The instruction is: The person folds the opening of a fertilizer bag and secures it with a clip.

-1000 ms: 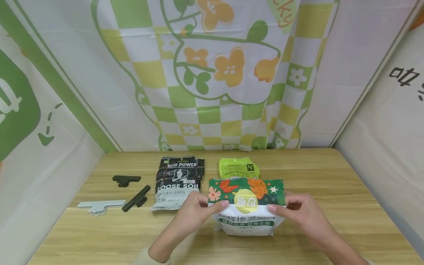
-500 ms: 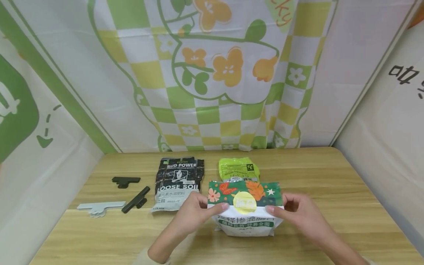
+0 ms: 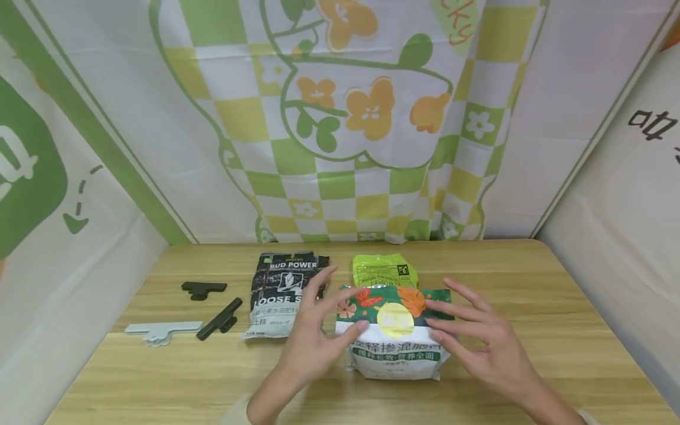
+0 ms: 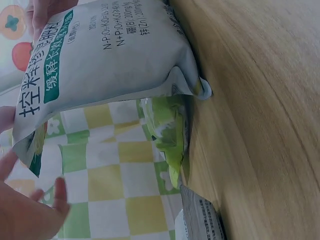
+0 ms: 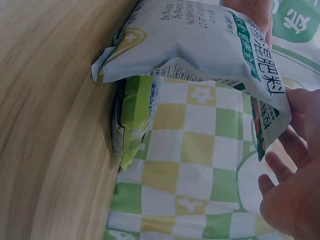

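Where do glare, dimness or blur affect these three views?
Head: glare partly washes out the lettered yellow circle on the bag; left wrist: dim, the left hand looking slightly soft; right wrist: also dim, the bag's large lettering legible.

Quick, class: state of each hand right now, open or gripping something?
Left hand: open, fingers spread at the white-and-green bag.
Right hand: open, fingers spread at the same bag.

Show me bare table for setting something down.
Free: the light wooden table right of the right hand, and its near left part, between the grey plastic clip and left forearm. Crowded: the centre, where a green-topped white plastic bag stands before a lime-green plastic pouch, and left of that, with black plastic clips near a black-and-grey plastic bag.
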A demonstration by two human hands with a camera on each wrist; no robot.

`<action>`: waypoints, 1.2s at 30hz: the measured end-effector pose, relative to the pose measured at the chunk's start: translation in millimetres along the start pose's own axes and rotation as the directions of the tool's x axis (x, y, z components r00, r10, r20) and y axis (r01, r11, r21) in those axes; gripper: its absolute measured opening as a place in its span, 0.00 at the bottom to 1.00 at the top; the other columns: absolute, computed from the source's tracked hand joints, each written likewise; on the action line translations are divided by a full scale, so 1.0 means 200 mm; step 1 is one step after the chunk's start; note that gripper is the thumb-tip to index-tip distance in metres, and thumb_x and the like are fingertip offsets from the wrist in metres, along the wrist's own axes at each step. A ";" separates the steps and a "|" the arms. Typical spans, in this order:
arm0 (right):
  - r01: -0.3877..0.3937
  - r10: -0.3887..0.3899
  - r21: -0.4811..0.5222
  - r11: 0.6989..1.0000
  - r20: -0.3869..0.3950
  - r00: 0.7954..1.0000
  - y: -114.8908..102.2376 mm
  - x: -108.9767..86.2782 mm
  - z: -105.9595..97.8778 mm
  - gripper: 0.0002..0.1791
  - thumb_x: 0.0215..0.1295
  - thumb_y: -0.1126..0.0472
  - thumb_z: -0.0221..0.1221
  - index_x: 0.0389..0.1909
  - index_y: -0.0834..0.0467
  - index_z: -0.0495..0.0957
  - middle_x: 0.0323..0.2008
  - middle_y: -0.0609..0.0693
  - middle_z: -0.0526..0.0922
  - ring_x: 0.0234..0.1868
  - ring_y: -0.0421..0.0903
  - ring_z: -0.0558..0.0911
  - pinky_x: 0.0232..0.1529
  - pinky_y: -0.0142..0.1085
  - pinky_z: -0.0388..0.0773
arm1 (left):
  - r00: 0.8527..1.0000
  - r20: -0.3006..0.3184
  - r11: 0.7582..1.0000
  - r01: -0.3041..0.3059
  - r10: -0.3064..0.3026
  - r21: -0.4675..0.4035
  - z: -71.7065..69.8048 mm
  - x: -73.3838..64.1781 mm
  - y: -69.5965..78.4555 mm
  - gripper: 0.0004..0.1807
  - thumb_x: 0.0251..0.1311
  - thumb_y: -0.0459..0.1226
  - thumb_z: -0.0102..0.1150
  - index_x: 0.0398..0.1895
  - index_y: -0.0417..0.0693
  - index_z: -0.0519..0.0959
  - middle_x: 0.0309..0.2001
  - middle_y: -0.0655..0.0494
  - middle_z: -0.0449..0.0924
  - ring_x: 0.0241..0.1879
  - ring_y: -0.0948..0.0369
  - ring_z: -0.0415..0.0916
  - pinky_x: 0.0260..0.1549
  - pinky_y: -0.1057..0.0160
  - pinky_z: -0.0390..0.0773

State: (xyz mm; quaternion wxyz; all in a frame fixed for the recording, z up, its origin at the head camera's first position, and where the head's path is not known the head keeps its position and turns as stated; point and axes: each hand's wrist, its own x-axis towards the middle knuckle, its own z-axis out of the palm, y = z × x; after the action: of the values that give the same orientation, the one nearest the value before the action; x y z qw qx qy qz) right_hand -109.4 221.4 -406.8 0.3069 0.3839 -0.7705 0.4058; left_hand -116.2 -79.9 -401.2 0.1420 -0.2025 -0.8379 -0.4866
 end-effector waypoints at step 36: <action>-0.585 0.493 0.225 0.779 0.357 0.794 0.14 -0.08 -0.07 0.13 0.67 0.68 0.68 0.52 0.63 0.88 0.44 0.42 0.93 0.40 0.36 0.90 0.40 0.34 0.90 | 0.922 0.336 0.955 0.253 -0.191 -0.152 -0.05 0.01 -0.18 0.21 0.66 0.48 0.70 0.59 0.52 0.86 0.51 0.53 0.91 0.47 0.59 0.90 0.47 0.70 0.88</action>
State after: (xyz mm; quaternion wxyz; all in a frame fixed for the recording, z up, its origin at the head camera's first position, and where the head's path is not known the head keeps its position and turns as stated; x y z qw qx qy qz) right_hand -123.2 249.6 -423.0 -0.0023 0.2430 -0.8061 0.5395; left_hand -135.1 -104.6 -422.1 -0.0711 -0.1941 -0.8163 -0.5394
